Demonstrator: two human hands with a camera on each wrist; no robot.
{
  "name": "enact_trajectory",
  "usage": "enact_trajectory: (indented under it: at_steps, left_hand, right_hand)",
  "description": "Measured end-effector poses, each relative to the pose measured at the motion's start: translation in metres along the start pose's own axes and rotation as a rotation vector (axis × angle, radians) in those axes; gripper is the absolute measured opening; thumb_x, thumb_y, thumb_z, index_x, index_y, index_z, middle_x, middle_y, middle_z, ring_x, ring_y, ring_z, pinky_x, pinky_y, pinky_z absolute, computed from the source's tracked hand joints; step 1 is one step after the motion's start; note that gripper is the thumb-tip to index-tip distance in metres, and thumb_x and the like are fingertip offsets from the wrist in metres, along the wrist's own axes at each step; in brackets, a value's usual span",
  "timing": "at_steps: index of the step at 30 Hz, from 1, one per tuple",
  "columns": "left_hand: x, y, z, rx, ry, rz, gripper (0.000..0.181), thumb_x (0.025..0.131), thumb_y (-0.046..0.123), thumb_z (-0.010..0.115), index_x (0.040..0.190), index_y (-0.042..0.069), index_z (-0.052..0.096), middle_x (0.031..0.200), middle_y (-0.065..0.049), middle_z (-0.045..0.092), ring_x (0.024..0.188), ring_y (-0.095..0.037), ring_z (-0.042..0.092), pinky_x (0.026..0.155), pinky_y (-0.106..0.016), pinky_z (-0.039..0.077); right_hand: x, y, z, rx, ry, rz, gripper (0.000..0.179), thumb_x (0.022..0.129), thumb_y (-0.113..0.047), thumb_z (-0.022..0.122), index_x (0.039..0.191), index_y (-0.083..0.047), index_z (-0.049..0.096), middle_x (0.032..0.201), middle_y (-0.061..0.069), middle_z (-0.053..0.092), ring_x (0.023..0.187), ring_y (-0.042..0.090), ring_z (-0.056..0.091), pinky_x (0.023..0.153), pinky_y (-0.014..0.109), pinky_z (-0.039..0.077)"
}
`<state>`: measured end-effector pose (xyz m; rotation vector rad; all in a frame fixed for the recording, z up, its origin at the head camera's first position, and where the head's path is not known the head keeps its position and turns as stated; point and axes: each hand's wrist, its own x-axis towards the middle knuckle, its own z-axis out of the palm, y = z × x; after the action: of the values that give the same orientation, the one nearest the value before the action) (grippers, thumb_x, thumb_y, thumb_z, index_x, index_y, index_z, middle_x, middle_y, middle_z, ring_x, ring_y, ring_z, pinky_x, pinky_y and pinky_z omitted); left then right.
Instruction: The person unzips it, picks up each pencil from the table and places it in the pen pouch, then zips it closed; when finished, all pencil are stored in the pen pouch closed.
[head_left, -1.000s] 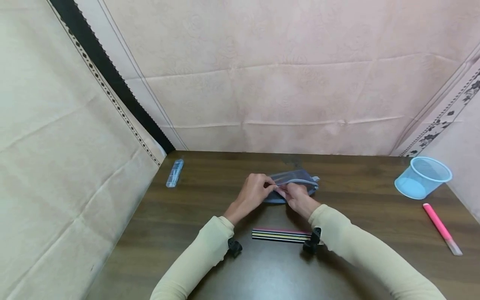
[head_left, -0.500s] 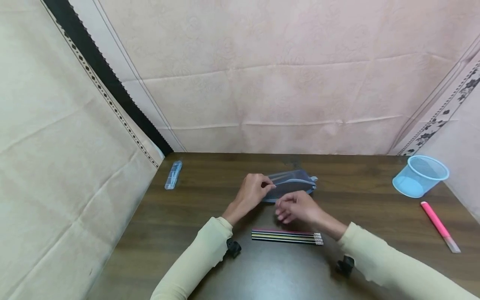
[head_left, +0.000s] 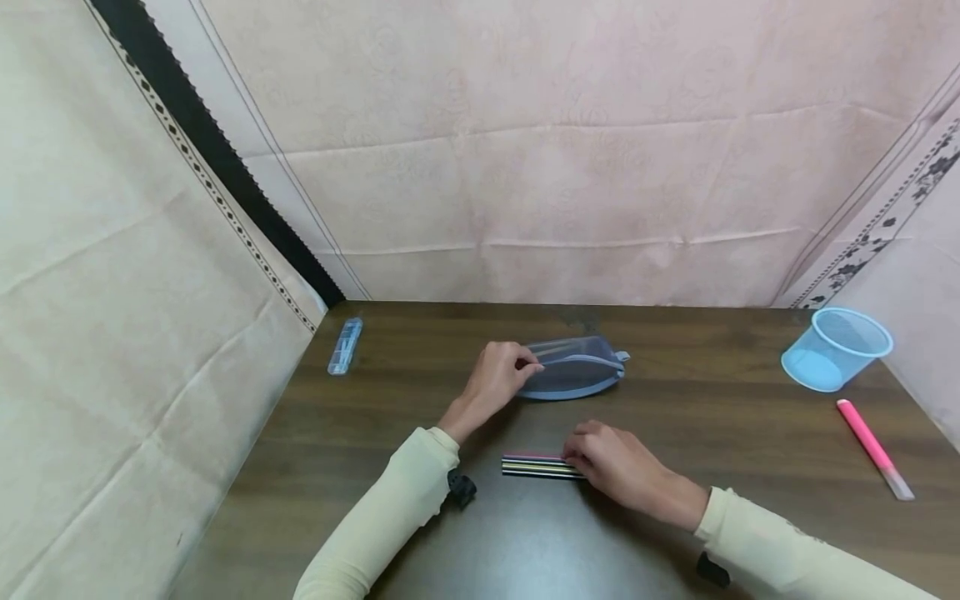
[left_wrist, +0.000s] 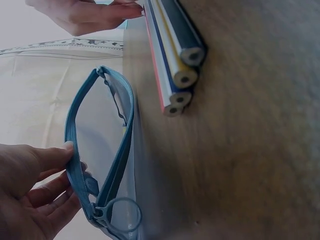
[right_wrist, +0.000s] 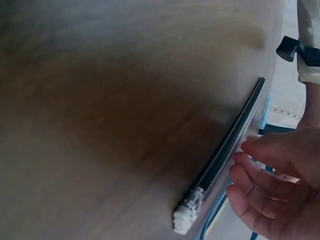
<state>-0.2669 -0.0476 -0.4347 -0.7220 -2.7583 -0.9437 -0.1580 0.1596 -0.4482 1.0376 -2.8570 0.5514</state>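
Desk (head_left: 420,396) is finished in kinda glossy wood grain, pencils (head_left: 536,467) are smooth-coated, pouch (head_left: 573,377) is edged in matt cloth.

You see a brown, streaked tabletop (head_left: 465,562), pale cream sleeves (head_left: 393,500), and cream cloth (head_left: 562,192) with a black band (head_left: 217,142) and dark floral border (head_left: 877,237). Your pouch (head_left: 573,377) is translucent, edged in blue; your pencils (head_left: 536,466) bear lengthwise black, white, yellow and red stripes, with white erasers (right_wrist: 186,218). The cup (head_left: 828,358) is light blue; the stick (head_left: 868,437), pink, pale-tipped.
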Motion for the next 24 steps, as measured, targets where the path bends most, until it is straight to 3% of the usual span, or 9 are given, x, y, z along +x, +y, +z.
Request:
enact_trajectory:
  at_steps: [12,24]
  left_hand:
    - [0.0022,0.0023,-0.0012,0.014,-0.016,-0.012,0.013,0.092,0.022,0.075,0.099,0.013,0.082,0.094,-0.001,0.079,0.072,-0.008,0.059,0.064,-0.018,0.046]
    - [-0.0009,0.0013,0.0024,0.007,-0.032,-0.023,0.014,0.092,0.022,0.075,0.101,0.013,0.082,0.096,-0.001,0.079,0.070,-0.008,0.058,0.060,-0.017,0.044]
  right_hand:
    - [0.0002,0.0047,0.0050,-0.044,0.019,-0.030,0.010,0.087,-0.006,0.076,0.091,-0.016,0.074,0.087,-0.006,0.067,0.080,0.008,0.065,0.066,0.027,0.054]
    - [0.0066,0.0028,0.0021,-0.061,-0.085,-0.026,0.008,0.089,-0.006,0.073,0.094,-0.012,0.075,0.087,-0.002,0.067,0.077,0.007,0.063,0.065,0.026,0.055]
